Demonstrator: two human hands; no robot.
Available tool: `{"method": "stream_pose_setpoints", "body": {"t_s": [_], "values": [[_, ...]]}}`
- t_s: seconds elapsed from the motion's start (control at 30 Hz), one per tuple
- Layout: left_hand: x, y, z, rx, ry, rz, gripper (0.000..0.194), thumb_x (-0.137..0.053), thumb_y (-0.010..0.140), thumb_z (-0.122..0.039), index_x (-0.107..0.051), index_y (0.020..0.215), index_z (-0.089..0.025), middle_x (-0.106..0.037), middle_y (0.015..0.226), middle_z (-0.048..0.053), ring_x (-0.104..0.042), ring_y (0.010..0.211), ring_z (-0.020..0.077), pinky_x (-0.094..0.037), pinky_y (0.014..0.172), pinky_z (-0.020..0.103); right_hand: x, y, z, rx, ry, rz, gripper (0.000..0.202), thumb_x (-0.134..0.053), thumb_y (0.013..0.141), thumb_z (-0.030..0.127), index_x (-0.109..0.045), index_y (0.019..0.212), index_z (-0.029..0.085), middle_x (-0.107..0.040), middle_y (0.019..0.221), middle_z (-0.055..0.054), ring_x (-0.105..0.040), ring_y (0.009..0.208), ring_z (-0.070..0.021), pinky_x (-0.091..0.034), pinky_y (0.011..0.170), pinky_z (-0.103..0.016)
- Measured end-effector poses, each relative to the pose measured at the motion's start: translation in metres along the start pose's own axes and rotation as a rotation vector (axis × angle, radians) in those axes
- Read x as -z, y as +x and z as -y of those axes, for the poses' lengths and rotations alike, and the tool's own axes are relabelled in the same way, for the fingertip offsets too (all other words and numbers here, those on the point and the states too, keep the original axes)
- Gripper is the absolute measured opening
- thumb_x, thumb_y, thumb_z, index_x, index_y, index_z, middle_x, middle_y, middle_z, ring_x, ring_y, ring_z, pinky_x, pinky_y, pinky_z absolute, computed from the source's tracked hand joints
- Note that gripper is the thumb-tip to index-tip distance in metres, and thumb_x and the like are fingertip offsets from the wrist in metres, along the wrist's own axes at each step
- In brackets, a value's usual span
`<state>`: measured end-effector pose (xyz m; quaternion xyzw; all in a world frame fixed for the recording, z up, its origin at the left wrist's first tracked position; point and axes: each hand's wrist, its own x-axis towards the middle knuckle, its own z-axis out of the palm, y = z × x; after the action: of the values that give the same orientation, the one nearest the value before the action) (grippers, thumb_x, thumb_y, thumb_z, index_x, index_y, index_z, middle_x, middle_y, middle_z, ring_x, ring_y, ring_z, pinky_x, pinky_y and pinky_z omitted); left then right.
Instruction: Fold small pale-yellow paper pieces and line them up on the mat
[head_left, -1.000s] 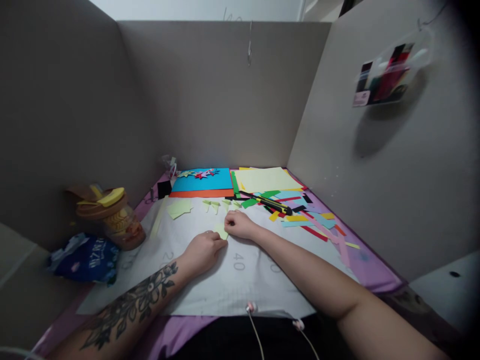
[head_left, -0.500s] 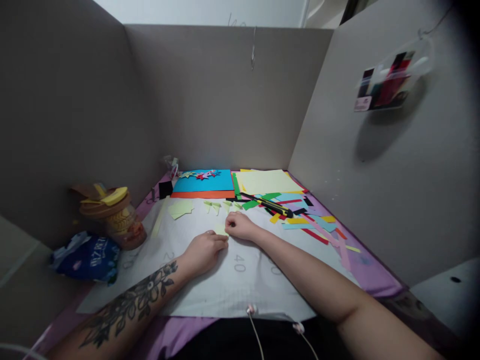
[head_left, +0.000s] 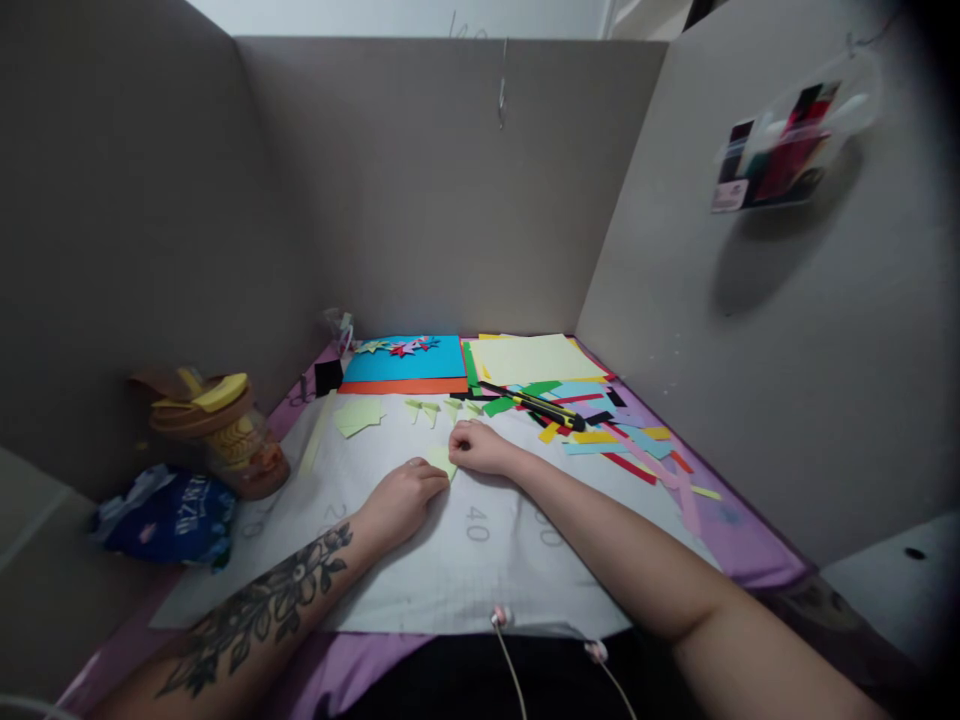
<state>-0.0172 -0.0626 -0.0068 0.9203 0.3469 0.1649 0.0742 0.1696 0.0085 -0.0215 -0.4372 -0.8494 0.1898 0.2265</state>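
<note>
A small pale green paper piece (head_left: 441, 459) lies on the white sheet (head_left: 420, 590), partly covered by my hands. My left hand (head_left: 405, 497) rests palm down, its fingertips on the paper's lower edge. My right hand (head_left: 478, 447) is curled, thumb and fingers pinched together at the paper's right edge. Just beyond my hands stand several small folded green pieces (head_left: 454, 408). To their left sits a stack of pale green squares (head_left: 359, 416).
A yellow-black cutter (head_left: 551, 410) lies among coloured paper strips (head_left: 645, 462) on the right. Blue paper (head_left: 405, 365) bearing small stars and a cream stack (head_left: 534, 359) are at the back. On the left stand a lidded cup (head_left: 244, 450) and a blue packet (head_left: 176, 515).
The camera view has shifted slightly. My left hand has drawn back a little toward me and left, uncovering more of the green paper. My right hand stays pinched at its edge.
</note>
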Motion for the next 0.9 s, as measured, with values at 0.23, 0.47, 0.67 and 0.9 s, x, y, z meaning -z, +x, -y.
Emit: {"method": "stream_pose_setpoints", "body": {"t_s": [0.23,0.47,0.67,0.9], "values": [[-0.002,-0.001,0.001,-0.058,0.026,0.013,0.038,-0.039,0.075,0.002,-0.066,0.094,-0.017,-0.066,0.101,0.006,-0.055,0.094,0.0186,-0.045,0.086,0.031,-0.002,0.001,-0.001,-0.017,-0.006,-0.005,0.004,-0.061,0.068,0.016,-0.063,0.064,0.017,-0.060,0.075,-0.001,-0.051,0.076,-0.0139,-0.037,0.075,-0.025],[0.001,0.000,0.002,-0.137,0.084,0.049,0.030,-0.041,0.084,-0.006,-0.062,0.102,-0.018,-0.062,0.115,0.005,-0.054,0.099,0.0193,-0.047,0.085,0.032,-0.001,0.000,0.000,-0.024,-0.005,0.013,0.005,-0.060,0.068,0.017,-0.063,0.064,0.016,-0.059,0.075,-0.001,-0.050,0.075,-0.0141,-0.037,0.073,-0.025],[0.006,0.000,0.000,-0.139,0.085,0.090,0.028,-0.041,0.085,-0.008,-0.062,0.100,-0.017,-0.066,0.105,0.004,-0.055,0.099,0.0188,-0.046,0.086,0.031,-0.002,-0.001,0.002,-0.041,-0.017,0.001,0.006,-0.057,0.068,0.017,-0.061,0.064,0.017,-0.059,0.076,-0.002,-0.050,0.077,-0.0150,-0.036,0.073,-0.025],[0.005,0.001,-0.004,-0.144,0.139,0.086,0.025,-0.041,0.086,-0.010,-0.062,0.099,-0.016,-0.066,0.090,0.007,-0.056,0.092,0.0199,-0.045,0.081,0.031,-0.005,-0.003,0.001,-0.058,-0.081,-0.028,0.005,-0.056,0.072,0.019,-0.059,0.067,0.018,-0.057,0.079,-0.002,-0.047,0.080,-0.0154,-0.034,0.076,-0.026]]}}
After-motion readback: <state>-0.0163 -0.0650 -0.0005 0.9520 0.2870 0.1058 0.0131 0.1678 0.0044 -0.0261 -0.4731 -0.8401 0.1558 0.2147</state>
